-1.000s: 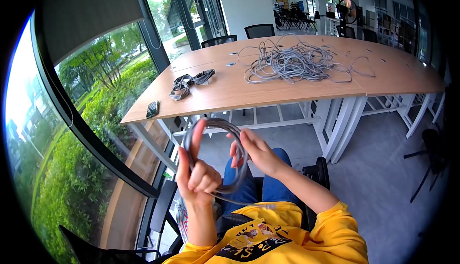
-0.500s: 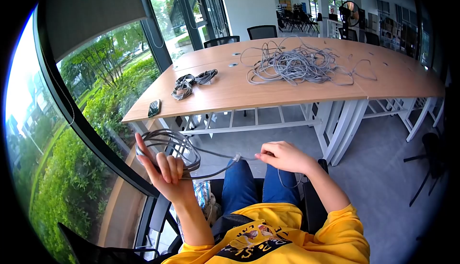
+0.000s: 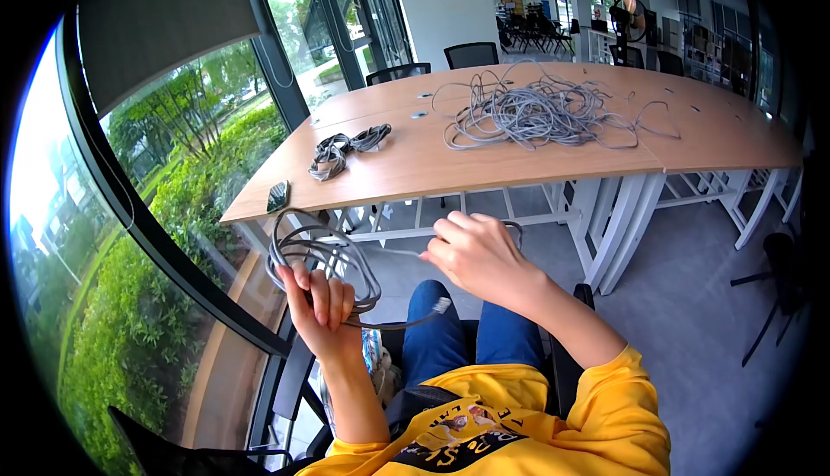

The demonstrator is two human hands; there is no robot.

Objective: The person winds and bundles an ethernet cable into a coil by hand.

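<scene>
My left hand (image 3: 324, 307) is closed round the lower side of a loosely coiled grey cable (image 3: 350, 255), in front of the table's near edge. One cable end with a clear plug (image 3: 441, 306) hangs out to the right of that hand, over my knee. My right hand (image 3: 471, 251) is higher and further right, its fingers pinching a length of the same cable that runs across from the coil. A short loop of cable shows behind the right hand.
On the wooden table (image 3: 415, 173) lie a big tangle of grey cable (image 3: 545, 113), smaller bundled cables (image 3: 333, 154) and a phone (image 3: 277, 196). Windows stand at the left. Chairs (image 3: 471, 55) and a fan (image 3: 628, 18) are beyond the table.
The round coil has loosened and moved left with my left hand. My right hand drew a cable length out to the right, then rose. The plug end now hangs lower.
</scene>
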